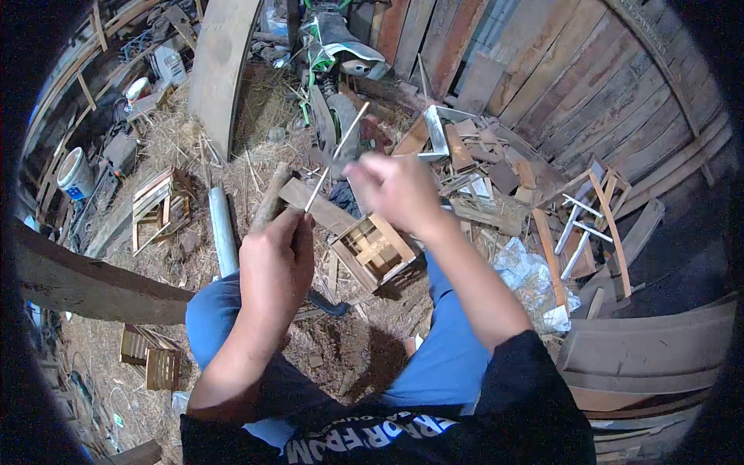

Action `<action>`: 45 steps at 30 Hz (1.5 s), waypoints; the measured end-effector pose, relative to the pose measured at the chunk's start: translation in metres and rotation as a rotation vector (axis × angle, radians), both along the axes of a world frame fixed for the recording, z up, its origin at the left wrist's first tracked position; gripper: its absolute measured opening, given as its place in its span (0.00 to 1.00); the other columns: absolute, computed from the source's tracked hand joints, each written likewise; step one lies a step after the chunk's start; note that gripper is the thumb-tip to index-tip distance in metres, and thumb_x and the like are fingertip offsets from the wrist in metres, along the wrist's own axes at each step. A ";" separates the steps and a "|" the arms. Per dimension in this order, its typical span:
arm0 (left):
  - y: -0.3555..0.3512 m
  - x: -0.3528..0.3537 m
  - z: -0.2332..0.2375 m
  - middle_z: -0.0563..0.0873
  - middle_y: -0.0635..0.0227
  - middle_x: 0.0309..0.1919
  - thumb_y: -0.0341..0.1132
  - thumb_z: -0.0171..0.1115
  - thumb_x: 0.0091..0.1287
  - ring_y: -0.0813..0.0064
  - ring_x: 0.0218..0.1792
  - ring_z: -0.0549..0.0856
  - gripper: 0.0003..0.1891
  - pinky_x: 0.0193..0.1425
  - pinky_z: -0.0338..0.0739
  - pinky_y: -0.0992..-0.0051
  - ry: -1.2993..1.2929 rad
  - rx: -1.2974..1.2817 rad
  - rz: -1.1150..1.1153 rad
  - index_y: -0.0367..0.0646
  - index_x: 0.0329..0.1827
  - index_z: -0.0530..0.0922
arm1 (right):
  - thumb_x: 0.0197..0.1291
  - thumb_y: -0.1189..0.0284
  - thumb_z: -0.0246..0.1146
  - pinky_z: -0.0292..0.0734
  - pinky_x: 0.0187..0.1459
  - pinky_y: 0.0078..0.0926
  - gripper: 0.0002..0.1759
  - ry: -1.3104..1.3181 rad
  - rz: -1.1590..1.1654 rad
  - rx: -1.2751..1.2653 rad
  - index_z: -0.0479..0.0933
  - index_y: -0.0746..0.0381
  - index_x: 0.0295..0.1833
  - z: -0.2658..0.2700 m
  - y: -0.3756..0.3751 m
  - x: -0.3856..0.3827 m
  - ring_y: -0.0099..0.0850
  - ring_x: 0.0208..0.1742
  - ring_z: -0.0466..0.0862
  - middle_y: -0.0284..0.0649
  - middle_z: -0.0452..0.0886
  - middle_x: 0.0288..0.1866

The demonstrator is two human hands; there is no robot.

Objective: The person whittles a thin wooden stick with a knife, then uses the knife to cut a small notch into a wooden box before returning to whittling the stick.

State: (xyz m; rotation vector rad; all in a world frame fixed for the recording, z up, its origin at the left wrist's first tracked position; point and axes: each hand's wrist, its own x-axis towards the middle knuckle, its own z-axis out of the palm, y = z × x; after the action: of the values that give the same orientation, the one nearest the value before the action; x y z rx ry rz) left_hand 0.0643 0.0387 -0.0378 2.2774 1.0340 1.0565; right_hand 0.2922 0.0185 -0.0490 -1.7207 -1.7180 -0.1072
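Observation:
A thin, light wooden stick (338,155) slants up and to the right from my left hand (277,252), whose fingers are closed on its lower end. Beside the stick's middle is my right hand (397,190), blurred by motion. Its fingers are smeared, and a dark, blurred shape shows at their left; I cannot make out what it is. Below the hands, between my knees, a small slatted wooden crate (375,249) stands on the straw-covered ground.
Wood scraps (496,151) and clear plastic (521,271) lie at the right. Slatted crates (161,208) sit at the left, near a white bucket (75,173). A green and white motorbike (341,46) stands ahead, by a plank wall (558,70).

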 end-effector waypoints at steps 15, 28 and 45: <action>0.015 -0.005 -0.005 0.82 0.41 0.27 0.29 0.64 0.73 0.39 0.31 0.85 0.08 0.33 0.77 0.56 -0.020 -0.077 0.010 0.34 0.36 0.82 | 0.70 0.50 0.66 0.71 0.23 0.45 0.24 -0.158 0.048 0.040 0.79 0.56 0.27 -0.009 0.011 -0.005 0.48 0.19 0.81 0.44 0.76 0.15; 0.009 -0.010 -0.005 0.81 0.44 0.23 0.29 0.62 0.75 0.42 0.25 0.84 0.08 0.29 0.75 0.57 -0.055 0.031 -0.052 0.34 0.37 0.83 | 0.71 0.46 0.64 0.74 0.25 0.48 0.29 -0.115 0.121 0.116 0.76 0.57 0.24 -0.015 0.008 -0.016 0.50 0.22 0.83 0.47 0.77 0.18; -0.002 -0.010 -0.001 0.80 0.44 0.22 0.27 0.61 0.73 0.48 0.24 0.85 0.08 0.30 0.77 0.62 -0.003 -0.157 -0.041 0.34 0.36 0.83 | 0.73 0.44 0.62 0.73 0.25 0.45 0.32 -0.033 -0.040 0.120 0.75 0.57 0.23 -0.022 0.030 0.037 0.46 0.18 0.80 0.44 0.75 0.16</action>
State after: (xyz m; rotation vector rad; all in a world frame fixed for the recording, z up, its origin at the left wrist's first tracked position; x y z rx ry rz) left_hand 0.0545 0.0369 -0.0389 2.1614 1.0265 0.9282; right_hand 0.3297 0.0488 -0.0706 -1.6733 -1.6668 -0.2529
